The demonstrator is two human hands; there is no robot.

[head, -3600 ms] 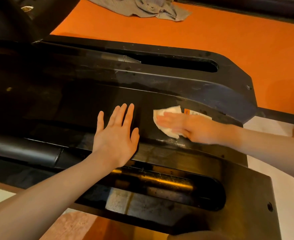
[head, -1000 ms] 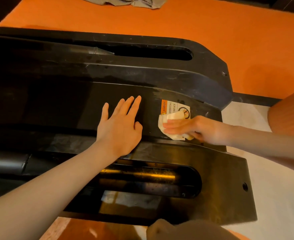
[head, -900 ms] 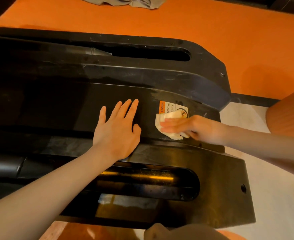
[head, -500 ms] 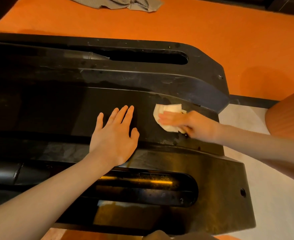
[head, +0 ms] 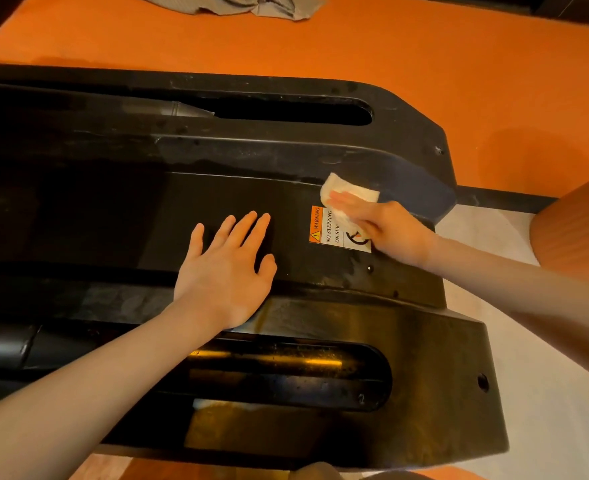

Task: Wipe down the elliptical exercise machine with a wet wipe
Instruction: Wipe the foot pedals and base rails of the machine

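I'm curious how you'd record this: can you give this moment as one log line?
right hand: presses wet wipe on machine cover | left hand: flat, bracing | warning sticker: partly covered

Orange floor [head: 424, 57] holds a crumpled grey cloth [head: 251, 5] at the far edge.

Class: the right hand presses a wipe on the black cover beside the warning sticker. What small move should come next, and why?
Probably slide the wipe down over the warning sticker: the right hand holds it at the sticker's top edge, while the left hand braces the cover.
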